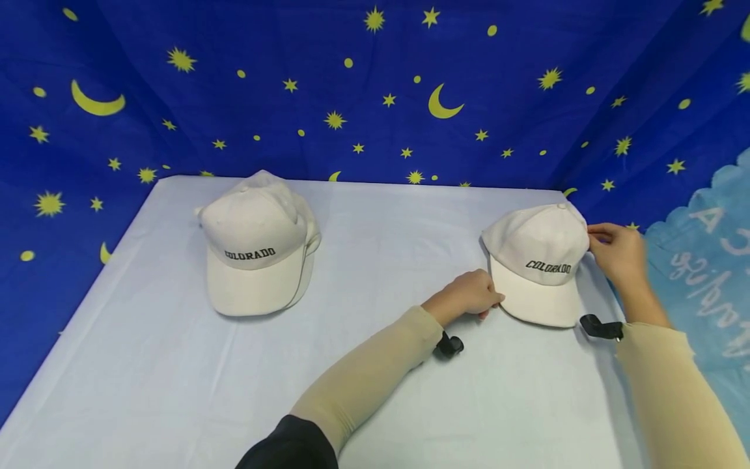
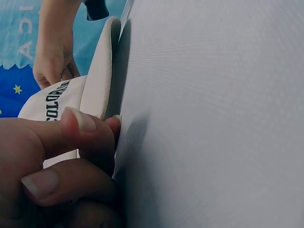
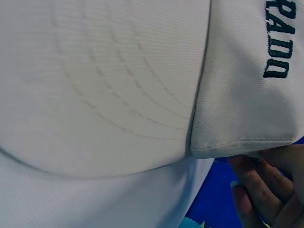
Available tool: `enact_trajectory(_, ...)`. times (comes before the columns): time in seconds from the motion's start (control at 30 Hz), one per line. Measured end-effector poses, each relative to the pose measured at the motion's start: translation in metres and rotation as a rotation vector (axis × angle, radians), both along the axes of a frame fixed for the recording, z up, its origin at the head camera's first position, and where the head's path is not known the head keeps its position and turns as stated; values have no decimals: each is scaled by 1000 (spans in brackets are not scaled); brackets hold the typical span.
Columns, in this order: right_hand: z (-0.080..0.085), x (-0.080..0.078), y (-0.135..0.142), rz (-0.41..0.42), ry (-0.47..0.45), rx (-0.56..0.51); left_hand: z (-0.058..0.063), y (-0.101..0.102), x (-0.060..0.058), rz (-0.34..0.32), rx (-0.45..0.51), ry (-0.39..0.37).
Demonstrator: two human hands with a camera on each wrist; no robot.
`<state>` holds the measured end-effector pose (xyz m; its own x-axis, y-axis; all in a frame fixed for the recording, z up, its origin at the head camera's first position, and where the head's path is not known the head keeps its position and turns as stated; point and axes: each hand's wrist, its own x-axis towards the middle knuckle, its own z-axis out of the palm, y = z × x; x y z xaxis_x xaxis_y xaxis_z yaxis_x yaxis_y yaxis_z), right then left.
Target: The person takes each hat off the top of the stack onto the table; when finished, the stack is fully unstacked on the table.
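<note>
A cream baseball cap (image 1: 536, 254) lettered COLORADO lies on the table's right side, its brim facing the front. My left hand (image 1: 469, 293), fingers curled, pinches the left edge of the brim. In the left wrist view the left hand (image 2: 71, 161) partly covers that cap (image 2: 97, 78). On the cap's other side, my right hand (image 1: 621, 251) grips the lower rim of the crown between thumb and fingers. The right wrist view shows the right hand's fingertips (image 3: 251, 183) tucked at the rim, beside the brim's stitched top.
Another cream COLORADO cap (image 1: 258, 234) sits at the back left, seemingly stacked over a further one. A white cloth covers the table (image 1: 176, 378). Behind it hangs a blue star-and-moon curtain (image 1: 293, 52); a light blue printed cloth (image 1: 697, 260) is at the right.
</note>
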<state>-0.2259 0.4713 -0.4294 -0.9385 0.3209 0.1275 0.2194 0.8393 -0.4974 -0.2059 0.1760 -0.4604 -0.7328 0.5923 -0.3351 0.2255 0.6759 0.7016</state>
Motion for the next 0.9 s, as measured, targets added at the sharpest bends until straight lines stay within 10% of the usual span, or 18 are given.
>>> enact_trajectory(0.9, -10, -3, 1, 41, -20, 10, 2, 3, 2, 30, -57, 39)
